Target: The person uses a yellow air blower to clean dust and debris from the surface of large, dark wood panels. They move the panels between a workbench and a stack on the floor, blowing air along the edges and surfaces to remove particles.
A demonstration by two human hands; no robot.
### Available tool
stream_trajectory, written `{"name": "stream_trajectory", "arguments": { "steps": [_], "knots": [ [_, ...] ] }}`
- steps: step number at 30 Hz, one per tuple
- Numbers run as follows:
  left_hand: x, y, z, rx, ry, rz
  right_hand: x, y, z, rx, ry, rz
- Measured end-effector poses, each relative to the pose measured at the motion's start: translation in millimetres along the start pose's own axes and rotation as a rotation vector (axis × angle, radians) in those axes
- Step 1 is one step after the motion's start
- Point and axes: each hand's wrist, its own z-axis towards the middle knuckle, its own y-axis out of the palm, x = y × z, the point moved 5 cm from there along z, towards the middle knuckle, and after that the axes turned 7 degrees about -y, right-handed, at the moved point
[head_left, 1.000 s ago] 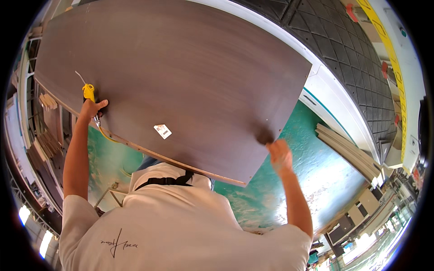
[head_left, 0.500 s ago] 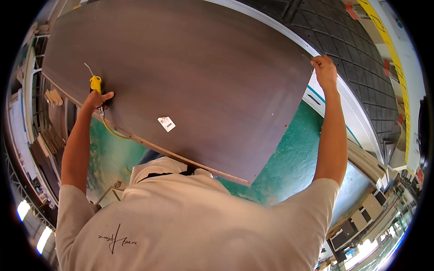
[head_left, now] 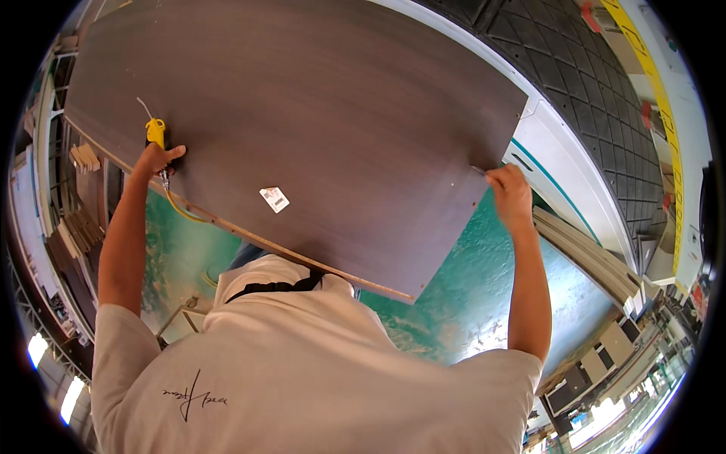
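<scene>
A large dark brown panel lies in front of me, with a small white label stuck on it. At its left part, near the front edge, my left hand is closed around a yellow air blow gun, thumb stretched over the panel. The gun's thin nozzle points away from me, and a yellow hose hangs from its lower end. My right hand is at the panel's right edge, fingers pinched. A thin sliver shows at its fingertips; its kind is too small to make out.
Beyond the panel runs a black padded machine bed with a white frame. Long boards are stacked at the right, over a green floor. Shelving with wood offcuts stands at the left.
My right hand has come from the panel's far right corner toward me along the right edge. My left hand and the blow gun have shifted slightly left and away.
</scene>
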Motion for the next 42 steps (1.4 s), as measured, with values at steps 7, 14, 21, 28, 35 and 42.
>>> {"name": "stream_trajectory", "arguments": {
  "steps": [7, 14, 21, 28, 35, 42],
  "knots": [
    [12, -1, -1, -0.045, -0.057, 0.016, 63, -28, 74, 0.347, 0.022, -0.047],
    [4, 1, -2, -0.026, -0.032, -0.024, 61, -21, 70, 0.307, 0.074, -0.039],
    [4, -1, 4, -0.032, -0.034, -0.017, 61, -26, 75, 0.319, -0.013, -0.113],
    [7, 2, -3, -0.007, -0.022, 0.015, 57, -18, 65, 0.277, -0.071, -0.162],
    [0, 2, 2, -0.007, -0.009, -0.031, 53, -16, 62, 0.295, -0.077, -0.204],
    [11, -2, -5, -0.027, -0.016, 0.029, 88, -42, 132, 0.322, -0.038, -0.358]
  ]
}}
